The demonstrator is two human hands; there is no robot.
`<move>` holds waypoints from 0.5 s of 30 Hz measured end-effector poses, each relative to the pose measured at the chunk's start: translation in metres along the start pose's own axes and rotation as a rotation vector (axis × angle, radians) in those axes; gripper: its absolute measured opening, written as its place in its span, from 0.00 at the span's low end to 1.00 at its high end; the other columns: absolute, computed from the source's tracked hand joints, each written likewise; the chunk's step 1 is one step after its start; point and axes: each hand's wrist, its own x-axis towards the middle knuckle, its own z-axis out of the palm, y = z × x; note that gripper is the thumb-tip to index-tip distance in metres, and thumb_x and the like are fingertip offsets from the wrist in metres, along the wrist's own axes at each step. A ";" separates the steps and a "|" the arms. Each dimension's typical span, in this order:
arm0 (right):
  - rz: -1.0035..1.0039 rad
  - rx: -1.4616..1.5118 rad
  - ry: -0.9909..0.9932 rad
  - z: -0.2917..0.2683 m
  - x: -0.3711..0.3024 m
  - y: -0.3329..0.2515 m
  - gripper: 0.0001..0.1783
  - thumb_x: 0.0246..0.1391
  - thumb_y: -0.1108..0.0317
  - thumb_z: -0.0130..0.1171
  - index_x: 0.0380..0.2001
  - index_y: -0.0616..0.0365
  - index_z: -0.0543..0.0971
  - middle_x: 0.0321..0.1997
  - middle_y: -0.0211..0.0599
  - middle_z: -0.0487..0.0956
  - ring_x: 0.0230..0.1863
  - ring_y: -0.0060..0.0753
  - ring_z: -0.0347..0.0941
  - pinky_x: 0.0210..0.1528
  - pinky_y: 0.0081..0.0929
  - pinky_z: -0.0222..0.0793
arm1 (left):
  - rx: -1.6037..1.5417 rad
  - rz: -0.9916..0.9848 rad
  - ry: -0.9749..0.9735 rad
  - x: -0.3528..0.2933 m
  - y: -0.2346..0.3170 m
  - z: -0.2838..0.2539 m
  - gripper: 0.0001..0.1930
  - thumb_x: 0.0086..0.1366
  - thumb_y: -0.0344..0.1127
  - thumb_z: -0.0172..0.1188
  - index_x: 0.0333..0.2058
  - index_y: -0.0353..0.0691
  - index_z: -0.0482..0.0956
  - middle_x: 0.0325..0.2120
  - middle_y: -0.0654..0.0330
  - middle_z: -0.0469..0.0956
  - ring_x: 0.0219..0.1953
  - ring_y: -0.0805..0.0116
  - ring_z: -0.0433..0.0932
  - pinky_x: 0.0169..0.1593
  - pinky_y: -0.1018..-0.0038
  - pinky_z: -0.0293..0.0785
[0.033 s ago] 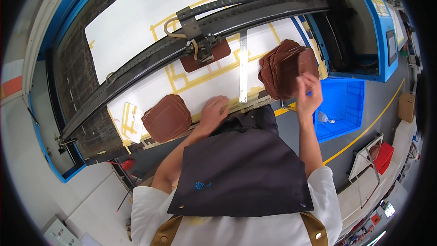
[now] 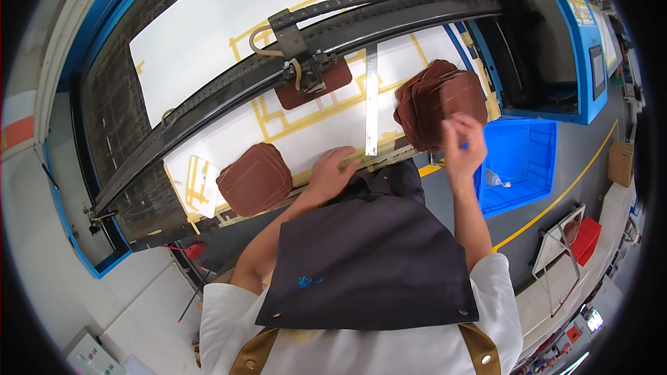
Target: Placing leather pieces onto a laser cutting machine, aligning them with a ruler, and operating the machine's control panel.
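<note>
Brown leather pieces with rounded corners form a fanned stack [image 2: 417,107] at the right of the machine bed. Over that stack, my right hand [image 2: 465,149] pinches the near edge of a single leather piece [image 2: 464,94], which is slightly blurred. My left hand [image 2: 333,172] lies at the bed's front edge with its fingers stretched out, holding nothing. To its left sits a neater stack of brown leather pieces [image 2: 256,180]. A steel ruler [image 2: 372,104] lies between the left hand and the fanned stack. Under the machine head [image 2: 303,75] rests another brown leather piece [image 2: 335,87].
A black gantry beam [image 2: 389,31] crosses the white bed [image 2: 187,48], which carries yellow tape lines. At the far left corner of the front edge lies a white taped card [image 2: 202,191]. A blue crate [image 2: 524,160] with a clear bottle stands at the right.
My right hand has shifted slightly left, and the leather piece in its fingers has moved left with it over the stack. The left hand has barely moved.
</note>
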 end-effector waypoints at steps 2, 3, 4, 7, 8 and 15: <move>-0.134 0.106 -0.195 0.013 -0.014 -0.030 0.08 0.49 0.72 0.71 0.29 0.59 0.80 0.41 0.40 0.83 0.42 0.41 0.80 0.46 0.33 0.74 | -0.821 -0.306 -0.127 0.013 0.037 0.002 0.19 0.70 0.47 0.59 0.48 0.36 0.78 0.50 0.54 0.79 0.53 0.60 0.79 0.55 0.66 0.74; -0.213 0.147 -0.269 0.022 -0.022 -0.041 0.09 0.47 0.72 0.72 0.27 0.59 0.79 0.41 0.39 0.83 0.42 0.42 0.80 0.46 0.34 0.74 | -0.819 -0.305 -0.124 0.015 0.042 0.005 0.19 0.70 0.47 0.59 0.48 0.36 0.78 0.50 0.54 0.79 0.53 0.60 0.79 0.55 0.66 0.74; -0.211 0.226 -0.367 0.032 -0.036 -0.044 0.08 0.47 0.73 0.71 0.29 0.59 0.81 0.41 0.40 0.83 0.43 0.43 0.80 0.46 0.34 0.74 | -1.215 -0.464 -0.188 0.020 0.056 -0.001 0.18 0.71 0.47 0.59 0.46 0.36 0.78 0.46 0.55 0.80 0.50 0.64 0.79 0.53 0.69 0.75; -0.238 0.339 -0.613 0.042 -0.058 -0.054 0.08 0.47 0.74 0.70 0.32 0.60 0.83 0.42 0.41 0.83 0.45 0.44 0.80 0.46 0.35 0.75 | -1.506 -0.670 -0.284 0.029 0.045 0.014 0.13 0.69 0.41 0.60 0.43 0.37 0.78 0.35 0.61 0.80 0.42 0.71 0.81 0.44 0.75 0.76; -0.265 0.376 -0.760 0.042 -0.060 -0.055 0.09 0.47 0.74 0.70 0.34 0.60 0.83 0.43 0.42 0.83 0.46 0.44 0.80 0.48 0.36 0.75 | -1.335 -0.619 -0.130 0.031 0.050 0.016 0.12 0.67 0.38 0.60 0.43 0.36 0.78 0.34 0.60 0.81 0.40 0.71 0.81 0.42 0.74 0.76; -0.097 0.207 -0.606 0.025 -0.009 -0.022 0.48 0.38 0.76 0.68 0.67 0.58 0.65 0.68 0.47 0.68 0.71 0.50 0.62 0.71 0.39 0.56 | -0.474 -0.476 -0.410 0.036 0.101 -0.047 0.12 0.58 0.33 0.60 0.41 0.36 0.79 0.31 0.49 0.82 0.35 0.60 0.83 0.38 0.64 0.76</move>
